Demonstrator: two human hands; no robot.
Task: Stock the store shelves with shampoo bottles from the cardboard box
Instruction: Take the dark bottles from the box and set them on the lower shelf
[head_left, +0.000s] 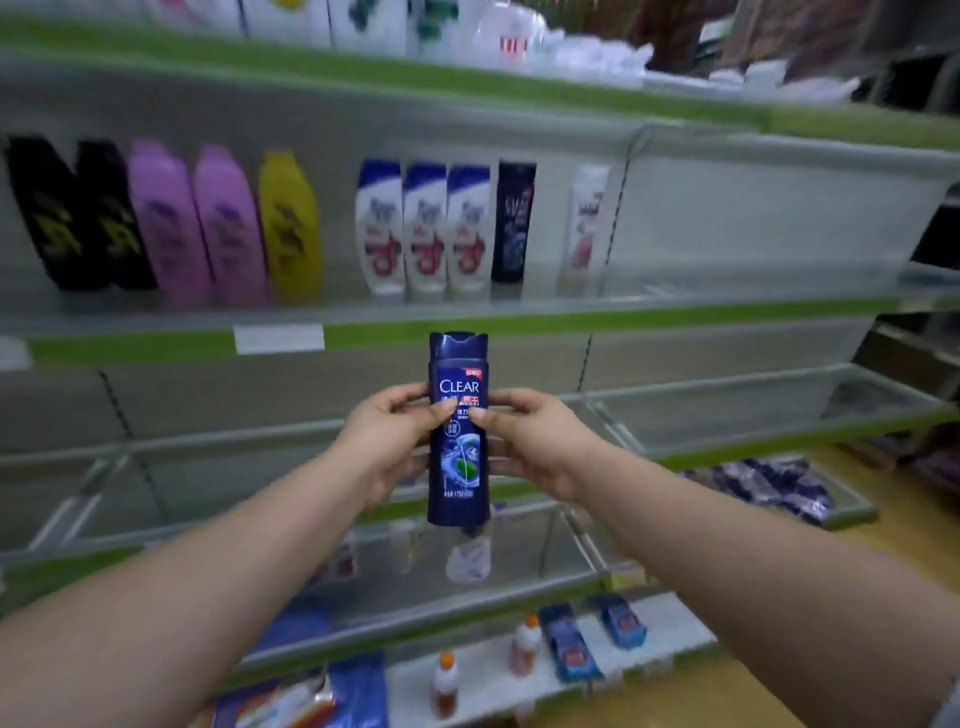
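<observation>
- CLEAR shampoo bottle (457, 467): you hold it upright at frame centre, in the air in front of the shelving. It is glossy dark-blue plastic, tall and flat-fronted, with the flip cap at 12 o'clock and the printed label facing you.
- Left hand (384, 441): it grips the bottle's 9 o'clock side, with the thumb laid across the label and the fingers curled behind.
- Right hand (540, 447): it grips the 3 o'clock side at about the same height, thumb on the label and fingers wrapped behind. The two thumbs nearly meet mid-label.
- Middle shelf (519, 325): grey metal with a green edge strip, at 12 o'clock from the bottle. A white price label (279, 338) sits on the strip at 10 o'clock.
- On that shelf, from 9 toward 3 o'clock, stand two black bottles (78, 218), two purple bottles (197, 223), a yellow bottle (288, 223), three white bottles with blue caps (423, 228), a navy bottle (514, 223) and a slim white bottle (587, 223). All are smooth plastic and blurred, so their print is unreadable.
- Lower shelves (727, 410): grey, with clear front rails. Your forearms cross in front of them and hide parts.
- Bottom shelf, 6 o'clock: two orange-capped bottles (445, 686) stand near two blue packs (569, 644).
- Purple patterned packets (769, 483) lie at 4 o'clock, beside a wood-toned floor (893, 525).
</observation>
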